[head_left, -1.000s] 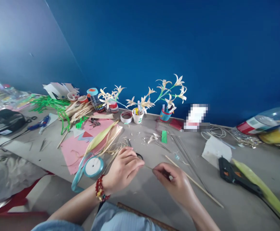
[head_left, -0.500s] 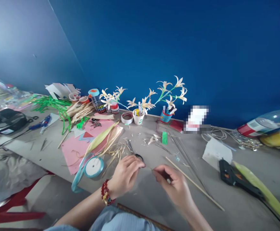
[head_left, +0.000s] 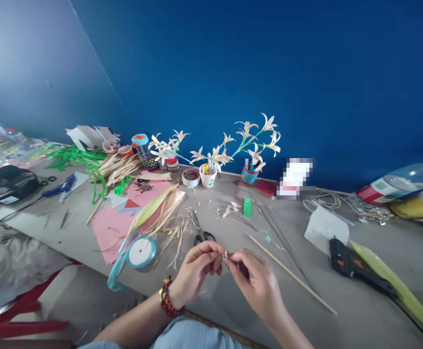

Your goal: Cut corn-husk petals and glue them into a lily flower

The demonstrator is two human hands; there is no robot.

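My left hand, with a red beaded bracelet on its wrist, is pinched closed over the front of the table. Its fingertips meet those of my right hand, also pinched. Between them shows a small straw-coloured piece, too small to name surely; both hands seem to grip it. Just beyond my left hand lie black-handled scissors. Shredded dry husk strips are spread to the left, near a roll of light blue ribbon. A thin wooden stick lies right of my right hand.
Husk flowers on green stems stand in cups along the blue wall. Pink paper sheets and green strips lie left. A black glue gun, a pale green husk, thin wires and a plastic bottle are on the right.
My hands have come together from slightly apart, and the thin strand between them is now a small bunched piece. My left hand moved right and down, uncovering the scissors' handles.
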